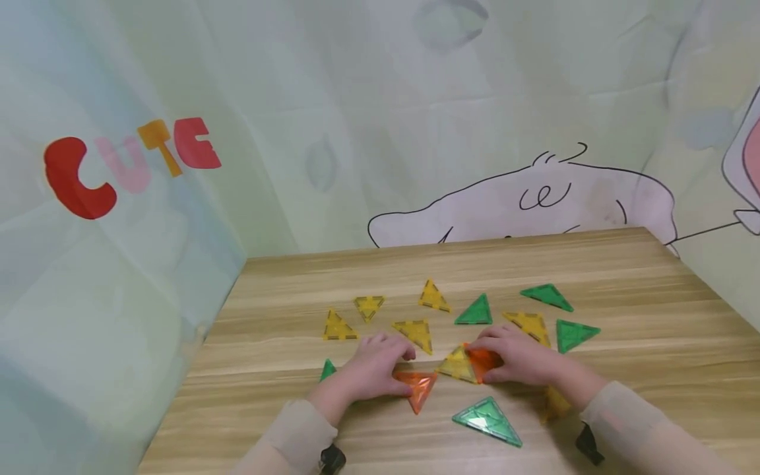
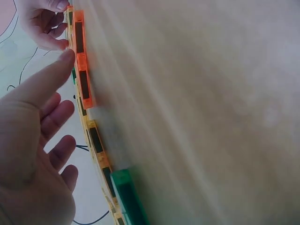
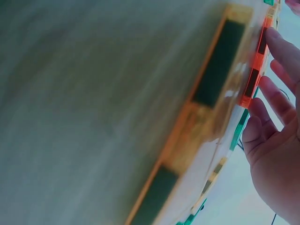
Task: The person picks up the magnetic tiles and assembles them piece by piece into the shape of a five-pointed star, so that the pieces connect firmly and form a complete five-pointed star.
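Flat translucent triangular magnetic tiles lie on a wooden table. My left hand (image 1: 375, 366) rests its thumb on the edge of an orange triangle tile (image 1: 420, 390); its other fingers are loosely bent above. In the left wrist view, that orange tile (image 2: 83, 70) shows edge-on at the thumb tip. Partly covered by my right hand (image 1: 522, 355), another orange triangle tile (image 1: 482, 363) is held between thumb and fingers. It lies side against side with a yellow triangle tile (image 1: 456, 365). The right wrist view shows the thumb on this orange tile's (image 3: 255, 70) edge.
Several yellow tiles (image 1: 414, 332) and green tiles (image 1: 477, 311) lie beyond the hands. Nearer me is a larger green triangle (image 1: 488, 421). A yellow tile (image 1: 555, 404) sits below the right forearm, and a green one (image 1: 327, 370) beside the left wrist. A printed curtain (image 1: 332, 132) hangs behind the table.
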Tool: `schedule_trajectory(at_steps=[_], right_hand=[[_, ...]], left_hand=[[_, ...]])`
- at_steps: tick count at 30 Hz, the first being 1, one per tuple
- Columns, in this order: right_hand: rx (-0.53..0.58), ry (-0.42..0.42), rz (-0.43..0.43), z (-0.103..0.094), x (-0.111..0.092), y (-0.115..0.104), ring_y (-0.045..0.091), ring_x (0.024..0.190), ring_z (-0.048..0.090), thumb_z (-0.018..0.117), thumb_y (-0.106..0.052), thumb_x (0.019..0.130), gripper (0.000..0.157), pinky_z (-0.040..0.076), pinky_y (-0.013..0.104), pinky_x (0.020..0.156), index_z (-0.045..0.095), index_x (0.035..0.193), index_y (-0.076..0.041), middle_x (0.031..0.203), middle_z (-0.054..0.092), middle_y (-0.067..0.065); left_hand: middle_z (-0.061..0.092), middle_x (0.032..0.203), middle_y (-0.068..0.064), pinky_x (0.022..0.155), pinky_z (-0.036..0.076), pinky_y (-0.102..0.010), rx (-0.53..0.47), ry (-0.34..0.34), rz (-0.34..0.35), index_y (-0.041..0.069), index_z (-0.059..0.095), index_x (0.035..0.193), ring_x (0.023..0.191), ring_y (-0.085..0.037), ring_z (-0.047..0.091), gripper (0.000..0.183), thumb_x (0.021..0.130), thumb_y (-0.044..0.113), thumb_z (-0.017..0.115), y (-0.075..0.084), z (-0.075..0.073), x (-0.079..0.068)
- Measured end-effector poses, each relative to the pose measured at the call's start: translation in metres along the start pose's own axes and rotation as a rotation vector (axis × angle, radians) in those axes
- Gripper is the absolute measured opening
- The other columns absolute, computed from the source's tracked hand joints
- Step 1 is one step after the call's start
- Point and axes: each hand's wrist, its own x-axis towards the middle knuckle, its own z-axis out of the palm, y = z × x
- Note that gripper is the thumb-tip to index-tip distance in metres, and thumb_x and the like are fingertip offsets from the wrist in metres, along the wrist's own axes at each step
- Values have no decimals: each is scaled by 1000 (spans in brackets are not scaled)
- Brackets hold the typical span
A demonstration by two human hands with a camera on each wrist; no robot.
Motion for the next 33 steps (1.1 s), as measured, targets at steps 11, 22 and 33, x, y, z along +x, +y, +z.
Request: schedule_trajectory(at_steps=[11,22,33], right_hand=[[18,-29,16,3,9,-10,20,107,47,72,-36,81,51,42,43,91,60,125,-15,119,51,1],[80,-66,-31,11,19,-22,15,104,48,71,-32,82,49,42,39,91,58,126,-13,117,52,-1],[167,-102,-33,11,22,-32,18,114,51,68,-33,86,51,41,41,96,55,130,-9,126,56,1]], left_hand=[[51,95,16,81,28,-32,34,-11,-5,22,54,95,88,-11,38,42,68,42,80,2,1,0],[53,104,13,82,29,-33,43,9,-5,21,53,96,92,-11,40,45,67,45,80,1,2,-2],[56,108,13,87,29,-36,-13,11,0,21,56,104,97,-12,41,46,70,41,80,-5,3,-6]])
